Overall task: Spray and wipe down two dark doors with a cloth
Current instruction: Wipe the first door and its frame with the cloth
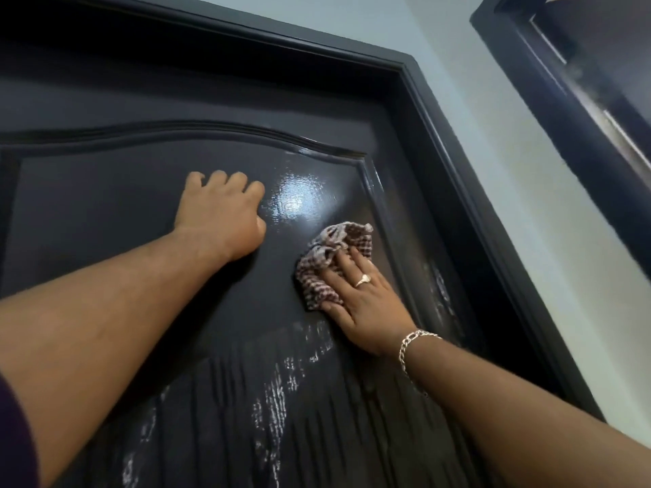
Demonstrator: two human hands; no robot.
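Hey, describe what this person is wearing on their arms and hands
The right hand wears a pale ring with a small raised top, and a silver chain-link bracelet circles that wrist. The left hand shows no jewellery. Both forearms are bare; a dark purple sleeve edge shows at the left arm.

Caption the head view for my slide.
Right hand presses checked cloth on dark door; left hand braces.

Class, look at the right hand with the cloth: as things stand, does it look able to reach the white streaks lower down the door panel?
Probably yes. The right hand presses the cloth flat on the door, just above the white streaks; nothing lies between.
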